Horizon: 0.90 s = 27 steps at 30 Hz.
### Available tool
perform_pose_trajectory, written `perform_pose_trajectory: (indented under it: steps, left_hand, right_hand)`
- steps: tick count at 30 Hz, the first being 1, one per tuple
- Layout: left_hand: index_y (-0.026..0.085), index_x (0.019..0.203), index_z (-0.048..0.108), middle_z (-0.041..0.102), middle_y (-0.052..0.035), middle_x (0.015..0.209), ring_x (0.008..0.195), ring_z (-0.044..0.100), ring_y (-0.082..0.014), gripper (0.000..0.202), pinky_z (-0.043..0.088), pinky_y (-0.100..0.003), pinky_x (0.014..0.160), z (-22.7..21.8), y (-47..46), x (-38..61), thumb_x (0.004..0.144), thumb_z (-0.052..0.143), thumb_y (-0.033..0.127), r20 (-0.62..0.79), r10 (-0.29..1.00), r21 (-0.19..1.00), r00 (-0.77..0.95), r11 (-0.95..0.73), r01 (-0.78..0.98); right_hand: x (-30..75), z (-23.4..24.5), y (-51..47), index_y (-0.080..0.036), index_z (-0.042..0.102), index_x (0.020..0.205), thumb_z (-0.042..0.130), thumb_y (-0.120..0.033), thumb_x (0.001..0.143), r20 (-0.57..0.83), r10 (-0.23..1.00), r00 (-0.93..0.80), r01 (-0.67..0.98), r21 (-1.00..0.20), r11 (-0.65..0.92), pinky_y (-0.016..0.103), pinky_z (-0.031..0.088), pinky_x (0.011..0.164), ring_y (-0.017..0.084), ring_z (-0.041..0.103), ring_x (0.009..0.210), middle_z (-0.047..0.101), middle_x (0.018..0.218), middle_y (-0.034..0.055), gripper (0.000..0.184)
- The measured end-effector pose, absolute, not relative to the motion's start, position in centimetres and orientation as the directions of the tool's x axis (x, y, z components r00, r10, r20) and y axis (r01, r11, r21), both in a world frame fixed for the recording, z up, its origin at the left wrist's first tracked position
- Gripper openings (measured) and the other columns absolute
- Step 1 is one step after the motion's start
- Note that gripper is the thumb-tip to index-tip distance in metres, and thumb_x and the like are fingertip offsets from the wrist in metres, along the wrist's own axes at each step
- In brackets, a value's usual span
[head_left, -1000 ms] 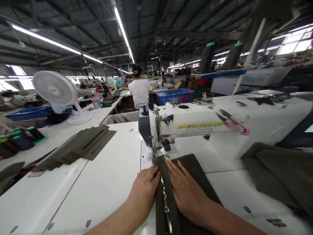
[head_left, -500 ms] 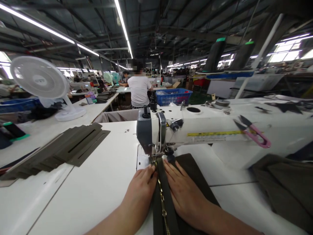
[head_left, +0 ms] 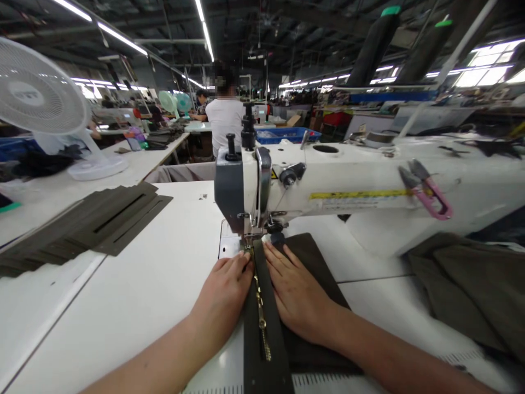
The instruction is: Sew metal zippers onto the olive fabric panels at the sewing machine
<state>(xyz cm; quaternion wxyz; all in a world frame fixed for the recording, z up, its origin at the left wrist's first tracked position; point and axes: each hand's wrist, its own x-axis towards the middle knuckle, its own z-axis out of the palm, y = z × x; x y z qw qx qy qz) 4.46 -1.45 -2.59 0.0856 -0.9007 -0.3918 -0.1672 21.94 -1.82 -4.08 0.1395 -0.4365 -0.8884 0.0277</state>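
A dark olive fabric strip with a brass zipper (head_left: pixel 261 312) in its slot runs under the presser foot (head_left: pixel 247 241) of a white sewing machine (head_left: pixel 336 178). My left hand (head_left: pixel 223 293) is at the strip's left edge, its fingers bent and pinched together on the fabric close to the foot. On the other side, my right hand (head_left: pixel 297 295) lies flat with fingers stretched out. It presses on the strip's right edge and on a larger dark fabric panel (head_left: pixel 320 268) beneath. The metal zipper pull lies between my wrists.
Slotted olive pieces (head_left: pixel 102 219) are stacked at left, near a white fan (head_left: pixel 36 93). Pink-handled snips (head_left: pixel 429 191) rest against the machine arm. Dark fabric (head_left: pixel 471 290) is heaped at right. A person in a white shirt (head_left: pixel 225 120) sits ahead, beside a blue basket (head_left: pixel 283 135).
The view has tipped down, so the scene sits higher and further left. The zipper strip has moved slightly toward the presser foot. Both hands keep about the same hold.
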Motion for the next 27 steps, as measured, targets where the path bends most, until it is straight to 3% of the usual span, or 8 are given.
perform_pose_trajectory:
  steps: [15,23,27]
  left_hand:
    - [0.011,0.105,0.055,0.056,-0.0121,0.106,0.094,0.056,-0.0215,0.023,0.047,-0.036,0.084,-1.5,-1.3,4.6,0.086,0.043,0.008,0.225,0.727,-0.016,0.649,-0.663,0.748]
    - [0.014,0.098,0.057,0.055,-0.0090,0.095,0.086,0.056,-0.0197,0.022,0.048,-0.036,0.080,-1.6,-0.3,4.4,0.085,0.040,0.008,0.259,0.717,0.032,0.647,-0.676,0.737]
    - [0.013,0.093,0.059,0.054,-0.0077,0.090,0.081,0.055,-0.0189,0.020,0.048,-0.035,0.078,-1.8,0.2,4.1,0.084,0.041,0.008,0.288,0.723,0.053,0.627,-0.666,0.744]
  right_hand:
    - [21.8,-4.5,-1.7,-0.007,0.033,0.134,0.034,-0.015,0.086,0.278,0.775,-0.567,0.771,-0.150,0.618,0.044,0.017,0.108,0.022,0.019,0.132,0.030,0.140,0.0132,0.050]
    - [21.5,-4.2,-0.5,-0.006,0.037,0.132,0.035,-0.018,0.086,0.257,0.787,-0.561,0.764,-0.206,0.612,0.047,0.017,0.107,0.023,0.024,0.130,0.034,0.138,0.0157,0.048]
    - [22.0,-3.2,-1.7,-0.007,0.040,0.129,0.036,-0.015,0.084,0.314,0.769,-0.557,0.733,-0.249,0.633,0.046,0.021,0.105,0.023,0.030,0.127,0.039,0.135,0.0167,0.046]
